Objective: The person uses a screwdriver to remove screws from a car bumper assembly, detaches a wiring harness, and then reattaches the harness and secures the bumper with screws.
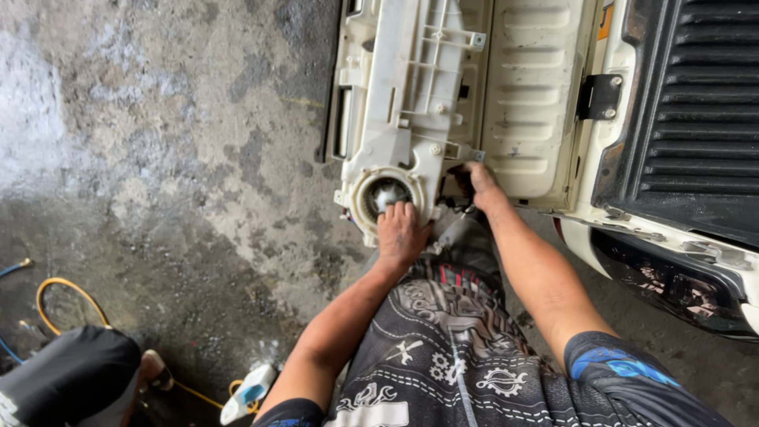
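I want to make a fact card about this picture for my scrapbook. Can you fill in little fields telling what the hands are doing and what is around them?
Place: stained concrete floor, outdoors beside a pickup truck
Main thing: dirty white plastic housing lying on the lowered tailgate
Left hand: fingers at the round opening with a shiny part inside
Right hand: gripping the housing's lower edge
Truck bed: black ribbed liner
Nearby: yellow hose, another person's foot
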